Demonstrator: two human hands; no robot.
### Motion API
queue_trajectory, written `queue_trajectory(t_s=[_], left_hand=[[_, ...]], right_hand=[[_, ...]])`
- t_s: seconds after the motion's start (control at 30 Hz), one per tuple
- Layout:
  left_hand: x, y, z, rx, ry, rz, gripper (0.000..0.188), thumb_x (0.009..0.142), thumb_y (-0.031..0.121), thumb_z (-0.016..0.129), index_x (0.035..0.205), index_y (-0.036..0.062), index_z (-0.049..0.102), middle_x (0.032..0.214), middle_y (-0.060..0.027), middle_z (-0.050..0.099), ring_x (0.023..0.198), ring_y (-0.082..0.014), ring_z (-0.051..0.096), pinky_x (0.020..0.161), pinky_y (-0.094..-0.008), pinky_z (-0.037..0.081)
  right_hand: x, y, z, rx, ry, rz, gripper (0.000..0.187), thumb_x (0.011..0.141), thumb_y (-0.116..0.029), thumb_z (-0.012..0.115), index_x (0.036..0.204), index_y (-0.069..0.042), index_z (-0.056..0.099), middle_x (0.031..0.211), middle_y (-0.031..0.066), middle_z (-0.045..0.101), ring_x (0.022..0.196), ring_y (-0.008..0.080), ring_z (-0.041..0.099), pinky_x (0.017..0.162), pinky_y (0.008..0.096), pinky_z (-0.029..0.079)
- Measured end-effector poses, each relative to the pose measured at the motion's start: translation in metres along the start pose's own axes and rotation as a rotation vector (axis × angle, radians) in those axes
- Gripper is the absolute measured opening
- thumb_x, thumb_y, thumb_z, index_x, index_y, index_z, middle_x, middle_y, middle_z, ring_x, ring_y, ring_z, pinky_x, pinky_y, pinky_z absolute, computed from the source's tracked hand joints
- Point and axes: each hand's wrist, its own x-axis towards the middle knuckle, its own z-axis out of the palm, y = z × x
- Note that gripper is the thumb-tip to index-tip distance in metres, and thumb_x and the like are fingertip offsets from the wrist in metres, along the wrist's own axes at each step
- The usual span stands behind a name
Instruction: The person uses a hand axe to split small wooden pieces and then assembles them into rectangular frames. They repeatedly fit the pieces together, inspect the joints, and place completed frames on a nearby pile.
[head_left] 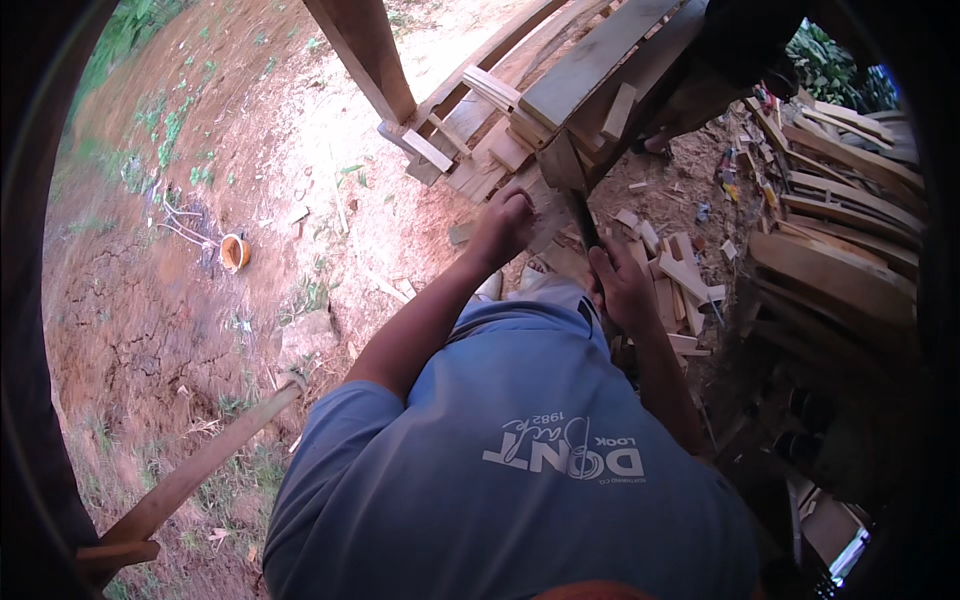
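Observation:
My right hand (pixel 622 283) is wrapped round the dark handle of a tool (pixel 582 218), which points away from me. At its far end shows a broad brown block-like head (pixel 562 164); its exact kind is unclear. To the left, my left hand (pixel 505 226) is curled closed beside the wooden workbench (pixel 545 225). Whatever its fingers hold, if anything, is hidden. Just beyond both hands lie a long pale plank (pixel 595 70) and several short cut wood pieces (pixel 508 150) on the bench. A narrow wood strip (pixel 428 150) rests at the bench's left side.
A thick wooden post (pixel 365 60) rises beyond the bench on the left. Offcuts (pixel 680 275) litter the ground at right, near a large stack of curved boards (pixel 840 250). An orange bowl-like container (pixel 234 253) sits on the earth slope; a wooden rail (pixel 215 460) runs at lower left.

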Motion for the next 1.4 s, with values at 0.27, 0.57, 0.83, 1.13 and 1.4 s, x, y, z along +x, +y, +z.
queue_trajectory(t_s=[0.27, 0.57, 0.83, 1.13, 1.4], left_hand=[[0.002, -0.002, -0.002, -0.038, -0.042, 0.005, 0.014, 0.081, -0.001, 0.072, 0.086, 0.0002, 0.059, 0.093, -0.0172, 0.063, 0.088, -0.0402, 0.066, 0.077, -0.0461, 0.055], [0.003, -0.003, -0.004, -0.026, -0.037, -0.003, 0.013, 0.08, -0.002, 0.071, 0.086, 0.0, 0.06, 0.094, -0.0168, 0.064, 0.091, -0.0403, 0.065, 0.078, -0.0455, 0.054], [0.002, 0.0, -0.004, -0.001, -0.025, -0.016, 0.013, 0.081, -0.005, 0.069, 0.086, -0.0031, 0.058, 0.096, -0.0199, 0.064, 0.091, -0.0424, 0.065, 0.079, -0.046, 0.054], [0.004, -0.008, 0.001, -0.005, -0.03, -0.016, 0.009, 0.078, -0.005, 0.064, 0.086, -0.0027, 0.06, 0.095, -0.0195, 0.063, 0.091, -0.0436, 0.065, 0.077, -0.0481, 0.054], [0.003, 0.001, -0.003, 0.056, -0.045, -0.028, 0.009, 0.078, -0.005, 0.063, 0.087, -0.0027, 0.061, 0.098, -0.0204, 0.063, 0.092, -0.0444, 0.065, 0.078, -0.0496, 0.055]], right_hand=[[-0.035, 0.034, 0.019, -0.012, 0.029, 0.064, 0.041, 0.113, -0.037, 0.054, 0.138, -0.004, 0.055, 0.074, -0.0017, 0.054, 0.054, 0.0048, 0.047, 0.048, 0.0232, 0.039], [-0.034, 0.044, 0.027, -0.012, 0.076, 0.057, 0.04, 0.113, -0.035, 0.055, 0.138, -0.005, 0.058, 0.072, -0.002, 0.054, 0.054, 0.0047, 0.048, 0.049, 0.0239, 0.04], [-0.039, 0.049, 0.027, -0.077, 0.074, 0.041, 0.04, 0.112, -0.034, 0.056, 0.137, -0.003, 0.059, 0.072, -0.0009, 0.058, 0.055, 0.0052, 0.051, 0.05, 0.0251, 0.042], [-0.041, 0.046, 0.027, -0.116, 0.075, -0.005, 0.042, 0.112, -0.034, 0.057, 0.138, -0.001, 0.059, 0.071, -0.0008, 0.058, 0.055, 0.0051, 0.052, 0.051, 0.0255, 0.042], [-0.05, 0.033, 0.028, -0.133, 0.072, -0.001, 0.04, 0.112, -0.034, 0.057, 0.134, -0.001, 0.06, 0.071, -0.0011, 0.057, 0.056, 0.0053, 0.051, 0.052, 0.0258, 0.042]])
